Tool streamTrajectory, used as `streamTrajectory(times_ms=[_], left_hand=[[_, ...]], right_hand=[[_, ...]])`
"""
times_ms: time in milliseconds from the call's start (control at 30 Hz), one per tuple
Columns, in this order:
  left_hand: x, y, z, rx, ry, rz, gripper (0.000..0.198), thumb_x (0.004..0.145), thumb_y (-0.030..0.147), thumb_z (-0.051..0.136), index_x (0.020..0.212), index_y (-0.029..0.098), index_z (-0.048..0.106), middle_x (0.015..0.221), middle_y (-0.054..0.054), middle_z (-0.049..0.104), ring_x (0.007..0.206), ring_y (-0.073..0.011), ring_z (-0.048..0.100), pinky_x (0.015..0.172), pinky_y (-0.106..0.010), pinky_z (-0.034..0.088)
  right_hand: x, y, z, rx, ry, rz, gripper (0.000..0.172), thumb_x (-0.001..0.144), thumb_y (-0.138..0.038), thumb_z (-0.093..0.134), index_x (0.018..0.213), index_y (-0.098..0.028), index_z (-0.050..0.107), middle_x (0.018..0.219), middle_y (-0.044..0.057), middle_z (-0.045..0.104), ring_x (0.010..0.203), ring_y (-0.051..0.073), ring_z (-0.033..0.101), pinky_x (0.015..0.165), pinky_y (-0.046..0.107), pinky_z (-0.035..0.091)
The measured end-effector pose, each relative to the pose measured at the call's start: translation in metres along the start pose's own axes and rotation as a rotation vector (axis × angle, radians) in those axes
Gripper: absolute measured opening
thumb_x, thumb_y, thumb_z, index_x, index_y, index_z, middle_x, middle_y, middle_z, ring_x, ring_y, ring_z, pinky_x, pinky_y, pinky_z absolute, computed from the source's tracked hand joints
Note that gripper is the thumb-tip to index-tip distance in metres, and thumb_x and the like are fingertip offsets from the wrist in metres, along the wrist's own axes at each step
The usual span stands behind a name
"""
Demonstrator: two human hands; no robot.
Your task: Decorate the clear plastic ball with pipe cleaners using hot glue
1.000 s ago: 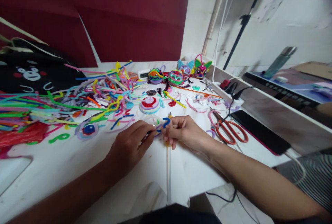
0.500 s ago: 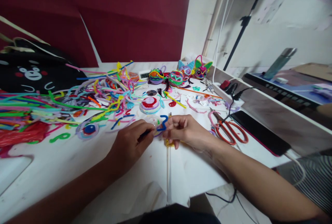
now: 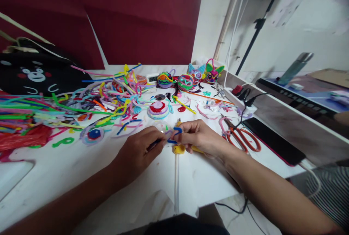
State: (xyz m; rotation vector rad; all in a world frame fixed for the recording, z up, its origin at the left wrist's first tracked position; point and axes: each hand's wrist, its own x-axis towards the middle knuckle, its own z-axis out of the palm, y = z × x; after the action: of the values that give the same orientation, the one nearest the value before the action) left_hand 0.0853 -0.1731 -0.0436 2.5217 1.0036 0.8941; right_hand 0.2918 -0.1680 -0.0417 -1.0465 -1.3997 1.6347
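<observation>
A bent blue pipe cleaner [image 3: 177,130] spans the small gap between my hands, with a short purple piece [image 3: 168,134] beside it. My right hand [image 3: 193,135] pinches the blue one between thumb and fingers. My left hand [image 3: 145,145] is closed, its fingertips at the other end; a dark blue length shows under its thumb. A yellow glue gun [image 3: 179,150] lies beneath my right hand, partly covered, with a pale glue stick [image 3: 176,180] trailing toward me. Just behind my hands sits a round disc [image 3: 158,109] coiled from red, lilac and white pipe cleaners.
Loose pipe cleaners [image 3: 109,98] heap at the left, near a blue-centred coil [image 3: 94,135]. Orange-handled scissors [image 3: 247,138] and a phone [image 3: 272,138] lie at the right. Several decorated balls [image 3: 185,81] stand at the back by a power strip [image 3: 242,100].
The blue pipe cleaner has shifted slightly right and down, its zigzag now more covered by my right fingers. My left fingertips have come closer to my right hand.
</observation>
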Motion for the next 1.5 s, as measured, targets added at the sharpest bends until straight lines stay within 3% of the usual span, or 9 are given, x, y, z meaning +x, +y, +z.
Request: streamTrajectory(times_ms=[200,667,867,1300,1500], left_hand=[[-0.002,0.001,0.001,0.022,0.0,0.033,0.011,0.092,0.017,0.05,0.09,0.018,0.061,0.082,0.0,0.061,0.07,-0.0095,0.056,0.062,-0.019,0.042],[-0.006,0.002,0.013,0.031,0.125,-0.017,0.01,0.091,0.019,0.051,0.086,0.017,0.06,0.078,0.0,0.06,0.07,-0.011,0.058,0.065,-0.021,0.044],[-0.004,0.006,0.018,0.018,0.199,-0.112,0.011,0.089,0.019,0.054,0.081,0.017,0.061,0.074,0.001,0.061,0.067,-0.0109,0.057,0.063,-0.021,0.043],[-0.004,0.011,0.029,-0.22,0.285,-0.365,0.015,0.087,0.029,0.056,0.079,0.018,0.063,0.071,0.002,0.062,0.063,-0.0113,0.055,0.059,-0.023,0.043],[-0.004,0.013,0.033,-0.36,0.293,-0.494,0.017,0.085,0.033,0.057,0.077,0.018,0.063,0.061,0.004,0.056,0.054,-0.0095,0.046,0.05,-0.021,0.038]], right_hand=[[-0.001,-0.001,0.001,-0.112,0.001,-0.011,0.026,0.065,-0.034,0.078,0.069,-0.011,0.067,0.054,-0.002,0.058,0.041,0.004,0.045,0.036,0.015,0.036],[0.002,0.004,0.007,-0.091,0.009,-0.017,0.012,0.066,-0.022,0.073,0.07,-0.012,0.066,0.052,-0.005,0.055,0.038,0.004,0.044,0.035,0.017,0.037],[0.002,0.007,0.013,-0.043,0.08,-0.007,0.002,0.069,-0.014,0.066,0.069,-0.013,0.064,0.046,-0.006,0.054,0.035,0.004,0.043,0.033,0.015,0.034],[0.003,0.013,0.02,0.045,0.134,0.006,0.004,0.067,-0.01,0.061,0.068,-0.014,0.063,0.045,-0.007,0.054,0.035,0.005,0.045,0.034,0.016,0.038],[0.006,0.019,0.02,0.077,0.136,-0.022,0.003,0.067,-0.013,0.063,0.069,-0.014,0.063,0.046,-0.007,0.055,0.034,0.005,0.046,0.034,0.016,0.039]])
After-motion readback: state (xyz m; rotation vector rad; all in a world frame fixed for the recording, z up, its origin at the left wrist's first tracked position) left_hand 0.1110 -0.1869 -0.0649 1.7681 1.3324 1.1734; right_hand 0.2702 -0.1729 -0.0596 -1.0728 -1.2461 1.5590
